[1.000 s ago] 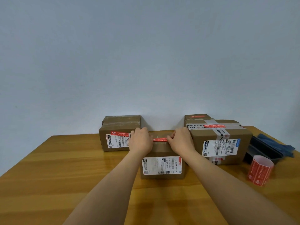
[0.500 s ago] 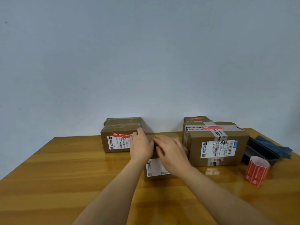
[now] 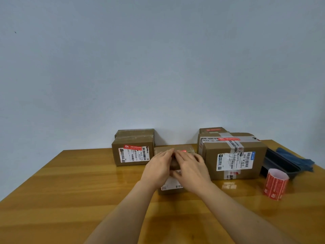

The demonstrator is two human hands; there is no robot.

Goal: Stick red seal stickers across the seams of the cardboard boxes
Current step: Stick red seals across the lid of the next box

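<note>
Both hands, left hand point(image 3: 158, 167) and right hand point(image 3: 192, 170), flat on middle box point(image 3: 173, 188)

Your hands, left point(image 3: 158, 169) and right point(image 3: 191, 170), lie on the small middle box point(image 3: 173, 188), hemmed in by the left box point(image 3: 132, 154) and the big taped box point(image 3: 233, 161); only narrow gaps separate them. The wall closes the back. The sticker roll point(image 3: 275, 184) and black tray point(image 3: 279, 163) crowd the right edge. The near bench point(image 3: 70, 199) and its left side give you open passage.
</note>
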